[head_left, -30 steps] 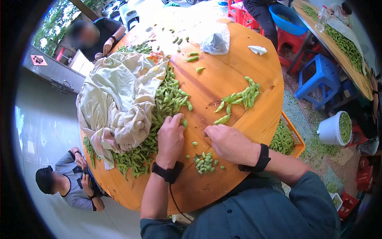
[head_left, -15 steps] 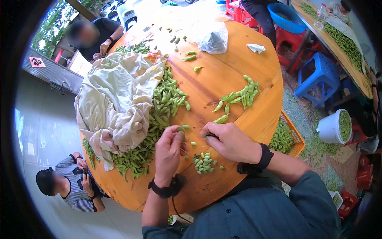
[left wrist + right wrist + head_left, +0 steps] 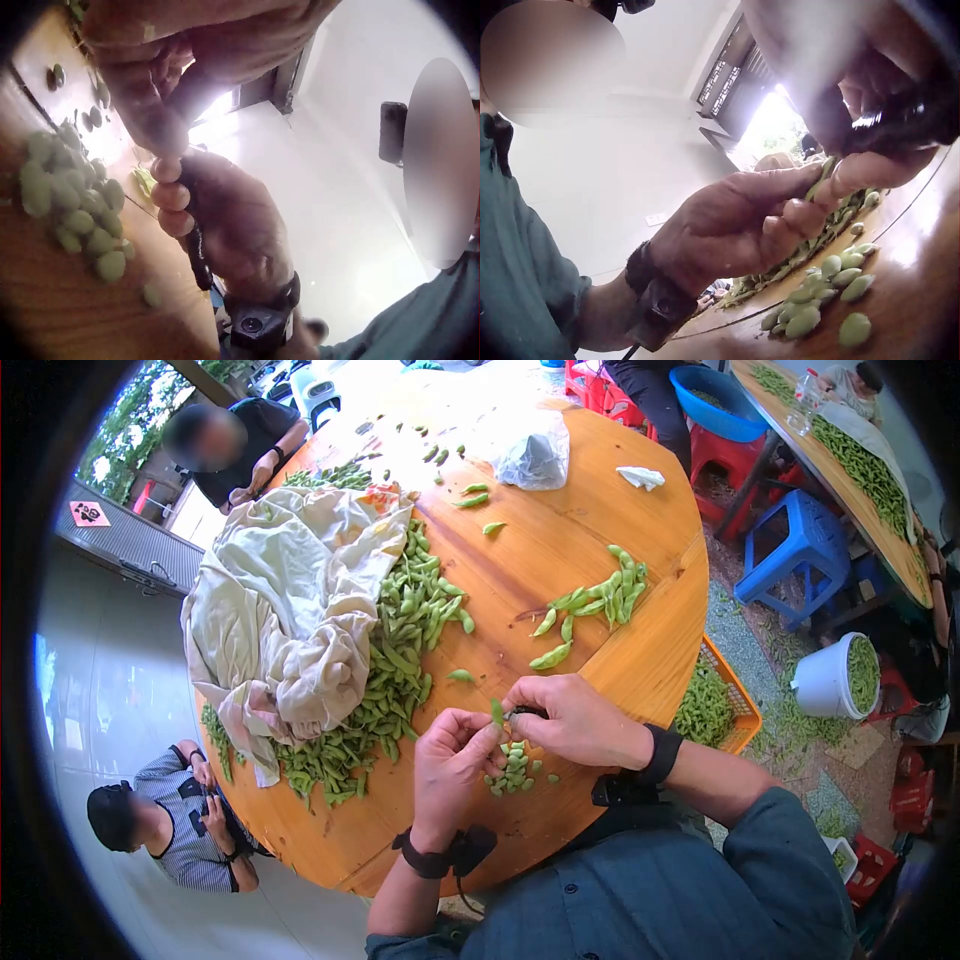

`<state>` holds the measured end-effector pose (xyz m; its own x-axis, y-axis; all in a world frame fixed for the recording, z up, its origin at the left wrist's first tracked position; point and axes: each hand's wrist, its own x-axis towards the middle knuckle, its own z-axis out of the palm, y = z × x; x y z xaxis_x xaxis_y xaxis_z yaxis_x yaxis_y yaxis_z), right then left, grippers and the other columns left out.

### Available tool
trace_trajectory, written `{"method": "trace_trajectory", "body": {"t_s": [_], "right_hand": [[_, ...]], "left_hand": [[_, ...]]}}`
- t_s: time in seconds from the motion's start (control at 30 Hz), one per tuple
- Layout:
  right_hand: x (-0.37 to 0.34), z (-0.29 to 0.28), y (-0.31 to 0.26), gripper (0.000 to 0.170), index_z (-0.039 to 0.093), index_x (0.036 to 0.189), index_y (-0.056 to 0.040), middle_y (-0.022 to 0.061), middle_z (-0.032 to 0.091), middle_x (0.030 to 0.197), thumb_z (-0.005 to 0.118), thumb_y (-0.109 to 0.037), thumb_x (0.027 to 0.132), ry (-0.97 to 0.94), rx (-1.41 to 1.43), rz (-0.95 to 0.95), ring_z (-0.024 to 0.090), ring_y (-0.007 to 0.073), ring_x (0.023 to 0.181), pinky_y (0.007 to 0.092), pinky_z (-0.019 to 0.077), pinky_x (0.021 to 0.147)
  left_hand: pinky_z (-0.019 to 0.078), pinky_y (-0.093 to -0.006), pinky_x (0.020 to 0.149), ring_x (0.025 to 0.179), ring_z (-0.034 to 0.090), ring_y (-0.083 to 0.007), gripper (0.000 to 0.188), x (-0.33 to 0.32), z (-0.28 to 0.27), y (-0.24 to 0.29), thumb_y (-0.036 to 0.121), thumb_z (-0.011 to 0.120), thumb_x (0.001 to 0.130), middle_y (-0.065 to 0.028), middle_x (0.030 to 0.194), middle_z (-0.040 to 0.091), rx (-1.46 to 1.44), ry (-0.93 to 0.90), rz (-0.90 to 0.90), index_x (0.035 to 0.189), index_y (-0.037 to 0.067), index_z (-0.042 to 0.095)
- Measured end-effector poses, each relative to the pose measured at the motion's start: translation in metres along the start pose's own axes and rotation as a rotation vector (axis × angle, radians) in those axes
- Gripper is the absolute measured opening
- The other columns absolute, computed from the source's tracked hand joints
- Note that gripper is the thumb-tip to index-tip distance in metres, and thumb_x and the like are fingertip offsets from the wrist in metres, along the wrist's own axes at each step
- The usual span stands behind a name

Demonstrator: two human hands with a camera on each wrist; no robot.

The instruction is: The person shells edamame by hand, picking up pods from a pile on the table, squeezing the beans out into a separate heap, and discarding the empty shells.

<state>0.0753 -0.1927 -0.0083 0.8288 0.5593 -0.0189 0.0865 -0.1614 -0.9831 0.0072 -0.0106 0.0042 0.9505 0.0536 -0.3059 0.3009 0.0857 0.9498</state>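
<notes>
In the head view the left hand (image 3: 449, 772) pinches a green pod (image 3: 497, 711) between thumb and fingers. Touching or nearly touching it, the right hand (image 3: 577, 722) curls round a small black-handled tool (image 3: 528, 712); the tool's dark handle (image 3: 198, 251) also shows in the left wrist view. The pod (image 3: 821, 180) stands up from the left fingertips in the right wrist view. Below the hands lies a small heap of shelled beans (image 3: 513, 773). One loose pod (image 3: 461, 675) rests on the wood above the left hand.
Left of the hands, a large pile of pods (image 3: 395, 660) is partly under a pale cloth (image 3: 290, 600). More pods (image 3: 612, 595) lie to the right on the round table (image 3: 640, 660). A plastic bag (image 3: 535, 458) and a tissue (image 3: 641, 477) are farther back. Two people sit around the left side.
The left hand has moved from beside the large pile toward the right hand, with a pod in its fingers. Both hands are now together above the shelled beans.
</notes>
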Motion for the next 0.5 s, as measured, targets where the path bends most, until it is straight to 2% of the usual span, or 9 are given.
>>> {"method": "trace_trajectory", "body": {"t_s": [0.13,0.2,0.27,0.3,0.37,0.4,0.47,0.5], "right_hand": [[0.001,0.002,0.002,0.02,0.065,0.094,0.0042,0.0245,0.066,0.08,0.058,-0.01,0.082,0.008,-0.075,-0.043,0.068,0.037,0.075,0.0429,0.0524,0.067],[0.001,0.004,0.0,0.018,0.063,0.092,0.0042,0.0261,0.064,0.079,0.058,-0.009,0.082,0.044,-0.119,-0.069,0.066,0.0411,0.077,0.0452,0.0516,0.066],[0.001,0.007,0.0,0.017,0.063,0.091,0.004,0.0264,0.063,0.079,0.057,-0.009,0.082,0.048,-0.144,-0.064,0.066,0.0422,0.077,0.0461,0.0515,0.066],[0.001,0.009,0.0,0.016,0.062,0.091,0.0039,0.0267,0.063,0.079,0.057,-0.009,0.083,0.048,-0.168,-0.062,0.065,0.0433,0.077,0.0469,0.0514,0.067],[0.003,0.01,0.002,0.015,0.062,0.091,0.0038,0.027,0.063,0.079,0.056,-0.008,0.083,0.071,-0.12,-0.109,0.065,0.0441,0.077,0.0476,0.0513,0.067],[0.003,0.011,0.003,0.015,0.062,0.091,0.0037,0.0273,0.063,0.079,0.056,-0.007,0.083,0.093,-0.071,-0.155,0.064,0.045,0.077,0.0483,0.0513,0.067],[0.004,0.005,-0.002,0.015,0.062,0.091,0.0038,0.0274,0.063,0.079,0.056,-0.007,0.083,0.075,-0.072,-0.167,0.064,0.0452,0.076,0.0485,0.0512,0.066],[0.004,0.003,-0.005,0.014,0.061,0.091,0.004,0.0275,0.063,0.078,0.055,-0.006,0.084,0.058,-0.076,-0.182,0.064,0.0454,0.076,0.0487,0.0512,0.066]], "left_hand": [[0.0516,-0.0221,0.057,0.066,0.063,-0.0094,0.007,-0.004,0.008,0.003,0.005,0.063,0.096,-0.0046,0.084,0.067,0.077,0.048,0.027,0.099,0.0,0.059],[0.0501,-0.0217,0.057,0.065,0.062,-0.0087,0.006,-0.005,0.011,-0.001,0.004,0.063,0.096,-0.0033,0.082,0.066,0.138,0.067,0.046,0.099,0.0,0.059],[0.0466,-0.0209,0.056,0.064,0.058,-0.0077,0.005,-0.008,0.011,-0.012,0.002,0.062,0.095,-0.0007,0.079,0.063,0.593,0.103,0.379,0.099,0.0,0.059],[0.0466,-0.0209,0.056,0.064,0.058,-0.0077,0.005,-0.008,0.011,-0.012,0.002,0.062,0.095,-0.0007,0.079,0.063,0.593,0.1,0.377,0.099,0.0,0.059],[0.044,-0.021,0.056,0.064,0.054,-0.007,0.004,-0.007,0.011,-0.01,0.0,0.061,0.095,0.0009,0.077,0.06,0.845,0.131,0.65,0.099,0.001,0.059],[0.044,-0.021,0.056,0.064,0.054,-0.007,0.004,-0.007,0.011,-0.009,0.0,0.061,0.095,0.0009,0.077,0.06,0.846,0.131,0.648,0.099,0.001,0.059],[0.0478,-0.0249,0.056,0.063,0.06,-0.0084,0.005,-0.004,0.007,-0.005,0.002,0.063,0.094,-0.0029,0.077,0.064,0.341,0.104,0.235,0.095,0.0,0.059],[0.0467,-0.0233,0.055,0.063,0.059,-0.0078,0.003,-0.002,0.005,0.001,0.002,0.06,0.096,-0.0038,0.079,0.066,0.086,0.055,0.063,0.097,0.0,0.058]]}}
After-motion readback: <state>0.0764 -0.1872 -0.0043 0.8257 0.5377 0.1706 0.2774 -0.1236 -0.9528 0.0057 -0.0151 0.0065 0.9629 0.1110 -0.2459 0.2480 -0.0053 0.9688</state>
